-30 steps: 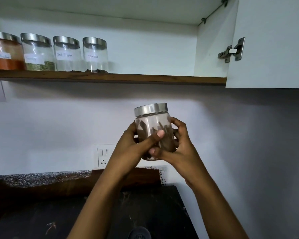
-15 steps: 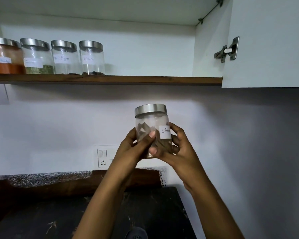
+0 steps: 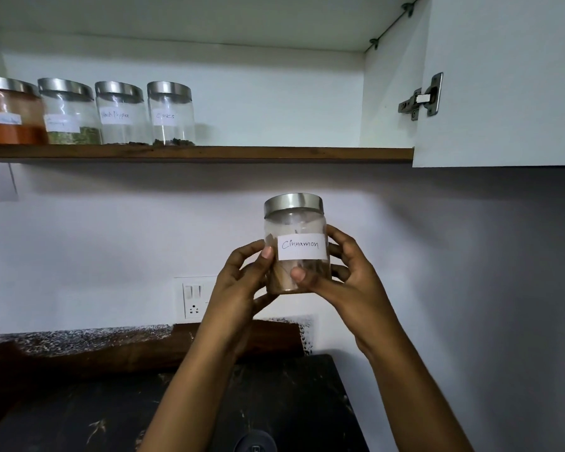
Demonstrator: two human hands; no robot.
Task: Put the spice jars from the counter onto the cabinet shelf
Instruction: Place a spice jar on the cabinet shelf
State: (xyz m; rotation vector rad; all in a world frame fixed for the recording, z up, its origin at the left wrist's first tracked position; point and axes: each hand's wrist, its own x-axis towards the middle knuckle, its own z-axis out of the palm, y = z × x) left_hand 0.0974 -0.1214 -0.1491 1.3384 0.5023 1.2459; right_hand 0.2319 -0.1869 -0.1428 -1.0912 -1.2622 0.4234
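Both hands hold a clear glass jar (image 3: 295, 223) with a steel lid and a white label reading "Cinnamon", upright, below the shelf and above the counter. My left hand (image 3: 242, 282) grips its left side and my right hand (image 3: 349, 278) its right side and bottom. Brown sticks show inside. The wooden cabinet shelf (image 3: 274, 154) runs above. Several steel-lidded jars stand in a row at its left end: an orange-powder jar (image 3: 10, 115), a green-herb jar (image 3: 69, 115), a "Black Pepper" jar (image 3: 122, 115) and a "Cloves" jar (image 3: 171, 115).
The open cabinet door (image 3: 503, 79) hangs at the upper right on a metal hinge (image 3: 423, 97). The shelf is bare to the right of the cloves jar. A wall socket (image 3: 193, 300) sits behind my left hand. The dark counter (image 3: 291, 396) lies below.
The jar has been turned in my hands, so its label, hidden a second ago, now faces me. It stays at about the same height.
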